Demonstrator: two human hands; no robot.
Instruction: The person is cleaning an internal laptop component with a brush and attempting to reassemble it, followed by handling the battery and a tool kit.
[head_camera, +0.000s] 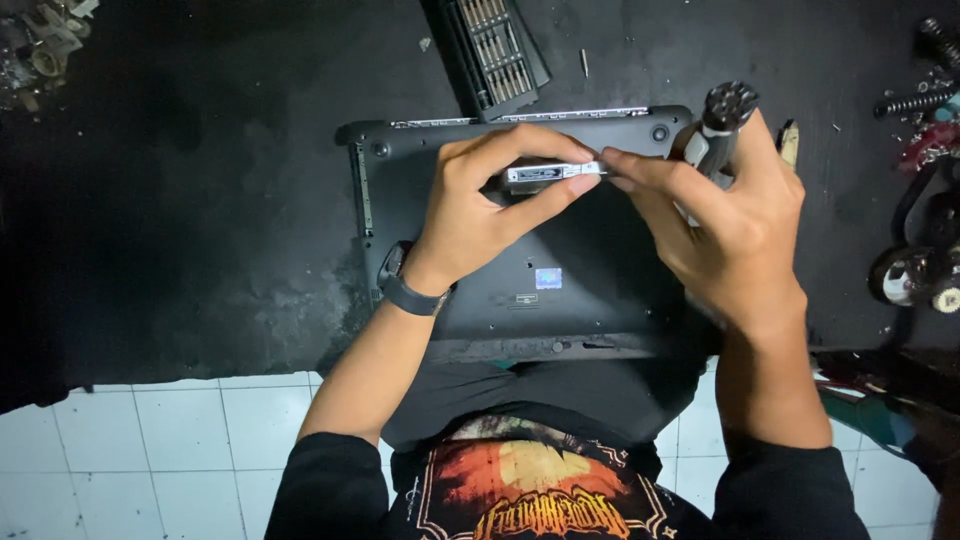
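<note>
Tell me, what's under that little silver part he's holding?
Under the small silver part lies the upturned black laptop, its base showing a sticker. The left hand covers the spot directly beneath.

The left hand (478, 205) pinches a small silver metal bracket (545, 174) between thumb and fingers above an upturned black laptop (560, 270) — the right hand (725, 215) touches the bracket's end with its fingertips while gripping a screwdriver (718, 130) in the palm. A screwdriver bit case (495, 50) lies open just beyond the laptop on the black mat (200, 200).
</note>
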